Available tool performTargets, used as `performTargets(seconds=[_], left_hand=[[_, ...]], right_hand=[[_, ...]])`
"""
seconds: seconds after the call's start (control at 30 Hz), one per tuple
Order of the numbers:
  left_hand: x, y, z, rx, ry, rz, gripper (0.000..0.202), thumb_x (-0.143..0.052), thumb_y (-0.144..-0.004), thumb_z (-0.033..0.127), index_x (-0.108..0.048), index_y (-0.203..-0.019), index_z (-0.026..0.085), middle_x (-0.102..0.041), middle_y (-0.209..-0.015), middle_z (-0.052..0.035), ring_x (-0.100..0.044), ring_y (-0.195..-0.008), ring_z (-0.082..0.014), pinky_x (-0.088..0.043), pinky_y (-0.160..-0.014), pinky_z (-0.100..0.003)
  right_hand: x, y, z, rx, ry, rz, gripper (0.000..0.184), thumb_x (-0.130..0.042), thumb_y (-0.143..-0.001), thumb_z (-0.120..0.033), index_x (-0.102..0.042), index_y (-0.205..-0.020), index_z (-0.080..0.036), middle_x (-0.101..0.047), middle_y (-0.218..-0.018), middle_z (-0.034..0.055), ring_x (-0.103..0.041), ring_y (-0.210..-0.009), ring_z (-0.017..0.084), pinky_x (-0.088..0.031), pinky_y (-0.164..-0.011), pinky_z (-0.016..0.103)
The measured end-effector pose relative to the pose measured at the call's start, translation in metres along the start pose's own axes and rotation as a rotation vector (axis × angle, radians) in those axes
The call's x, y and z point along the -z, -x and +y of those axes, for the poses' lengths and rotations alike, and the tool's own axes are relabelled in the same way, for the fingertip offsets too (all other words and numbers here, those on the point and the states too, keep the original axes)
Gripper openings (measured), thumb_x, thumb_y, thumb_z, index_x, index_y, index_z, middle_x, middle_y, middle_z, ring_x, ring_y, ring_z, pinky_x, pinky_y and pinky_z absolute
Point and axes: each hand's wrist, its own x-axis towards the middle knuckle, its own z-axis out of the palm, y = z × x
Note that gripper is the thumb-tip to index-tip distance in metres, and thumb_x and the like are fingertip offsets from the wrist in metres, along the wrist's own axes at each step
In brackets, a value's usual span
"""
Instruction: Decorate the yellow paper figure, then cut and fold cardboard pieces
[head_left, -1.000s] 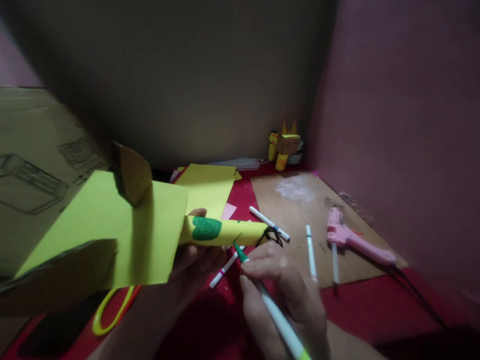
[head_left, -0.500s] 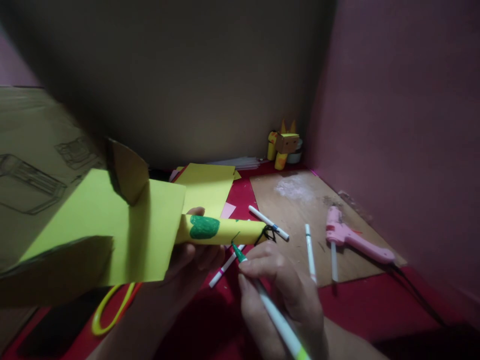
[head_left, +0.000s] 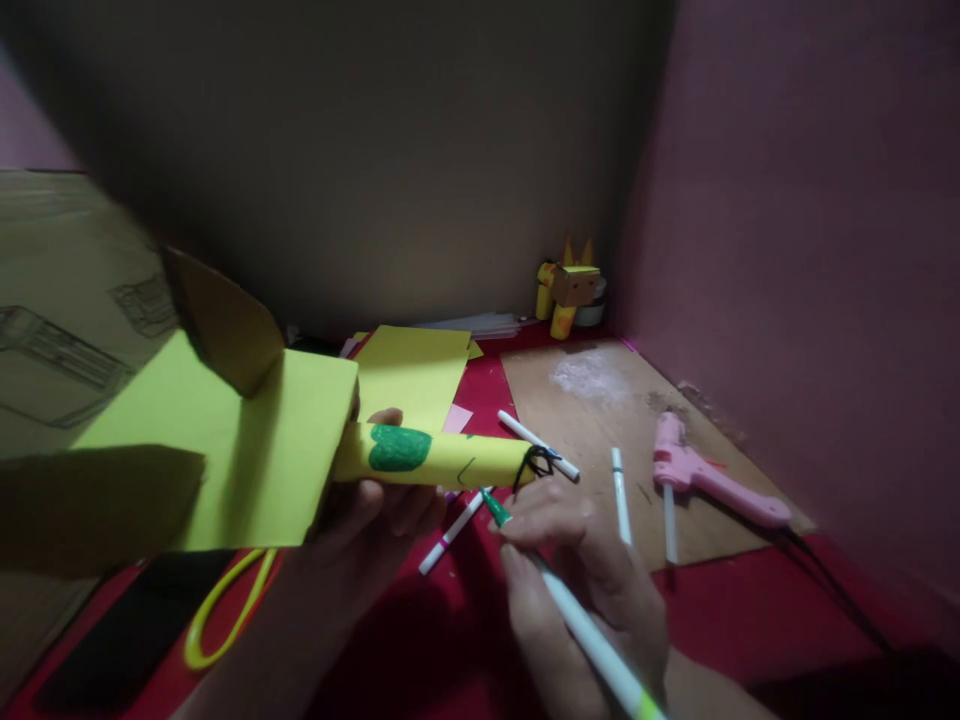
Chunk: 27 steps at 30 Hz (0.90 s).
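Observation:
A yellow paper tube [head_left: 450, 460] lies sideways in front of me, with my left hand [head_left: 375, 515] closed around it from behind and below. It bears a filled green patch, a thin green curved line and black string at its right end. At its left end is a yellow-topped box shape [head_left: 300, 430] with two brown cardboard flaps [head_left: 225, 320] standing out from it. My right hand [head_left: 592, 570] grips a white-barrelled green marker [head_left: 585, 630]. The marker's tip sits at the tube's lower edge; whether it touches cannot be made out.
White markers [head_left: 621, 495] and a pink glue gun [head_left: 720, 488] lie right of my hands, partly on a brown board [head_left: 540, 380]. Yellow sheets [head_left: 420, 365] are behind the tube. A small cardboard animal [head_left: 574, 290] stands in the back corner. Yellow-handled scissors or a loop [head_left: 196, 640] lie lower left.
A green line on the tube has grown into a longer curve. My right hand and marker moved slightly right and down. The tube and box shifted a little left.

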Motion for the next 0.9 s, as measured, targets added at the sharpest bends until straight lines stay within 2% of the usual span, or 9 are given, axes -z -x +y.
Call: performTargets(seconds=[0.13,0.6,0.9], left_hand=[[0.0001,-0.0001,-0.0011,0.003,0.01,0.008,0.039,-0.075,-0.078,0.027,-0.063,-0.114,0.029,-0.053,-0.061,0.0059,-0.046,-0.054,-0.0083,-0.047,-0.059,-0.025],[0.0049,-0.0021,-0.0017,-0.012,-0.007,-0.093,0.045,-0.072,-0.082,0.025,-0.055,-0.123,0.026,-0.051,-0.064,0.006,-0.047,-0.056,-0.0078,-0.046,-0.059,-0.025],[0.007,-0.0051,-0.0023,-0.033,-0.026,-0.138,0.045,-0.073,-0.081,0.029,-0.055,-0.122,0.024,-0.05,-0.062,0.0068,-0.046,-0.055,-0.007,-0.044,-0.056,-0.023]], right_hand=[[0.0003,-0.0017,-0.0003,0.012,-0.029,-0.025,0.024,-0.052,-0.08,-0.003,-0.056,-0.092,-0.023,-0.058,-0.077,-0.0013,-0.059,-0.071,0.012,-0.049,-0.066,0.025],[-0.0003,-0.0031,0.0042,-0.058,-0.029,-0.034,0.021,-0.054,-0.083,-0.005,-0.056,-0.092,-0.024,-0.058,-0.08,-0.0038,-0.057,-0.073,0.008,-0.049,-0.068,0.02],[-0.0018,-0.0057,0.0042,-0.019,-0.07,-0.024,0.023,-0.054,-0.082,-0.004,-0.057,-0.094,-0.024,-0.059,-0.082,-0.0037,-0.059,-0.073,0.008,-0.05,-0.07,0.021]])
